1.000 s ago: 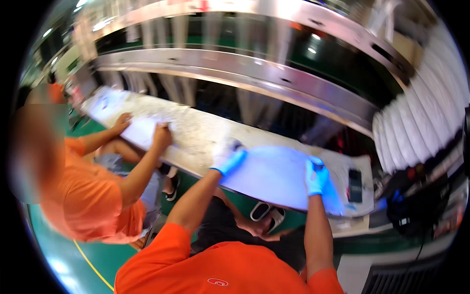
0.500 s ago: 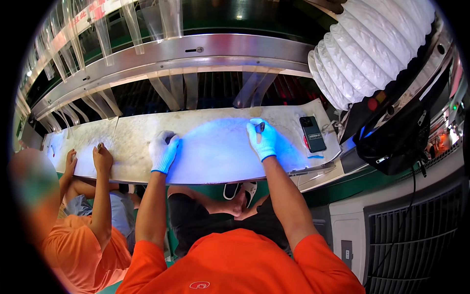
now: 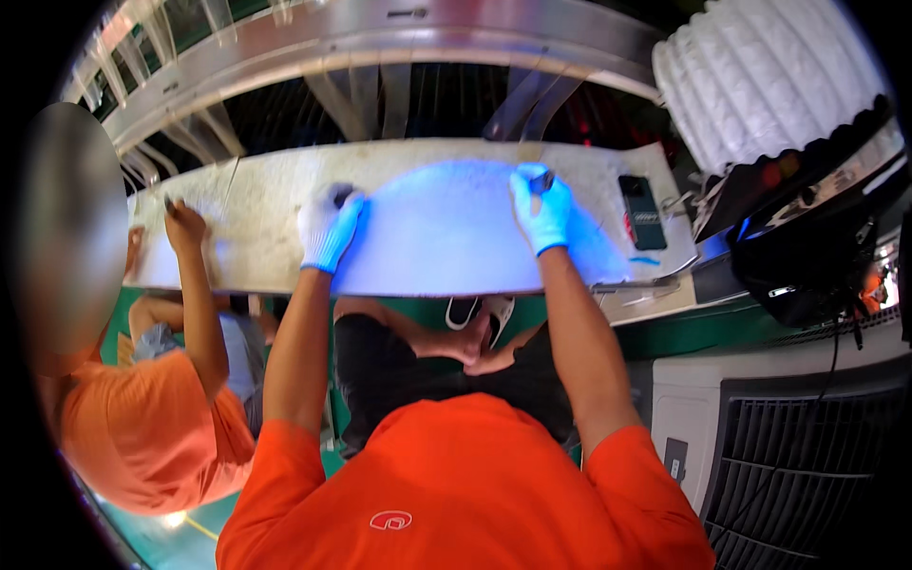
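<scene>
My left hand (image 3: 330, 228), in a white knit glove, rests at the left edge of a blue-lit patch on the pale worktop (image 3: 427, 247). Its fingers are closed round a dark rounded piece (image 3: 340, 197), mostly hidden. To the right, my right hand (image 3: 543, 211), gloved as well, grips a short dark cylinder (image 3: 541, 180) that looks like a small flashlight. Blue light falls on this glove and across the surface between both hands. Blur hides finer detail of the held things.
A dark phone (image 3: 642, 212) lies right of my right hand, beside a small blue strip (image 3: 644, 260). A white ribbed duct (image 3: 765, 85) and a black bag (image 3: 788, 271) are farther right. Behind the worktop runs a metal rail (image 3: 456, 33) with clear strips. At left sits a co-worker in orange (image 3: 152, 427).
The whole view has tilted, so the worktop and my hands appear higher and slightly farther right. Both hands keep their holds. The co-worker's head has come further into view.
</scene>
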Tool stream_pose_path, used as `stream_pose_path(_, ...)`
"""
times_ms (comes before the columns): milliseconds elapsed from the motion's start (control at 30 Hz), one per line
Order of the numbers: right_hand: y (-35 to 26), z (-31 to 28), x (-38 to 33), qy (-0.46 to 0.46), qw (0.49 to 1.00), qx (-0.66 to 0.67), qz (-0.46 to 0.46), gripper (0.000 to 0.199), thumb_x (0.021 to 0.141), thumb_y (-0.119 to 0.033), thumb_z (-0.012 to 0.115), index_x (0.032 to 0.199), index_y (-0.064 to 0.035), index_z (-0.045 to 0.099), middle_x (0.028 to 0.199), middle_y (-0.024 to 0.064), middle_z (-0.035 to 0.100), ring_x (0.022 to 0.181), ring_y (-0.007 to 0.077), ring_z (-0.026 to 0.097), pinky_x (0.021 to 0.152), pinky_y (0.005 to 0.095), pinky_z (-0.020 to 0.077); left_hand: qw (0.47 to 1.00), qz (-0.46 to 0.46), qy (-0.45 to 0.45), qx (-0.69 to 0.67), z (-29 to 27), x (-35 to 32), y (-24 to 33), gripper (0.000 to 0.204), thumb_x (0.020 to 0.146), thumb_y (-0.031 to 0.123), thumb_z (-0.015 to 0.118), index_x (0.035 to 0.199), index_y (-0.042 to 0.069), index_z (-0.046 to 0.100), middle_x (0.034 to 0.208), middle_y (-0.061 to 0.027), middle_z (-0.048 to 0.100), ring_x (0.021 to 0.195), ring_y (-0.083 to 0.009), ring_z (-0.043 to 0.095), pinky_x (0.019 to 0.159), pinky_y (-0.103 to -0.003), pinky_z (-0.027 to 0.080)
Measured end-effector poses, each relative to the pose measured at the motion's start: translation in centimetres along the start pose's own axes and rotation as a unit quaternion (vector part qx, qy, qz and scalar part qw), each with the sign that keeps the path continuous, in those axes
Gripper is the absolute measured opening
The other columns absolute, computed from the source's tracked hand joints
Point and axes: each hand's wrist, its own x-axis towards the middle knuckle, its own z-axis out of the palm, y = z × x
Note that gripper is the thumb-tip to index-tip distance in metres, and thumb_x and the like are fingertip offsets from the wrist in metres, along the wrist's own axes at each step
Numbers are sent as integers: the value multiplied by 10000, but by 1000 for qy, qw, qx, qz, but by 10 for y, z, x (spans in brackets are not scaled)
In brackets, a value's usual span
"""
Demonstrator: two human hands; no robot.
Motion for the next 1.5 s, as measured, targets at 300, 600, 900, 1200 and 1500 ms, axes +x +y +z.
stream_pose_path(300,-11,2,4,-35,999,-31,5,267,919,-301,773,1040,-63,786,974,128,799,923,292,773,853,383,587,999,-42,-2,-9,-7,-4,4,387,899,361,746,1133,57,798,1048,-158,799,980,-285,770,926,-384,580)
stream_pose_path(600,-15,-2,4,-35,999,-25,16,268,920,-328,751,1008,-78,794,975,134,795,941,323,767,863,397,583,996,-56,-17,-69,-2,-1,1,398,903,319,759,1153,10,781,1034,-161,796,948,-247,754,896,-357,578)
stream_pose_path(900,-17,-2,4,-31,999,-17,-2,248,920,-321,742,983,-88,798,948,133,791,926,330,763,858,399,580,984,-69,-22,-164,-1,-3,8,368,949,202,746,1198,-68,723,951,-136,750,801,-161,690,730,-301,560)
stream_pose_path(1200,-1,3,4,-34,999,-38,-9,273,926,-347,727,1007,-97,800,976,141,794,949,350,763,853,430,584,998,-29,-2,-56,4,1,-15,340,944,250,750,1147,-21,773,1005,-142,787,926,-209,723,877,-349,568)
stream_pose_path(1500,-18,-4,4,-37,998,-57,6,273,925,-348,695,978,-103,801,987,189,763,954,414,729,849,473,570,994,-18,-16,-108,3,0,-4,335,956,231,749,1148,-45,765,1078,-167,781,960,-211,727,899,-328,567)
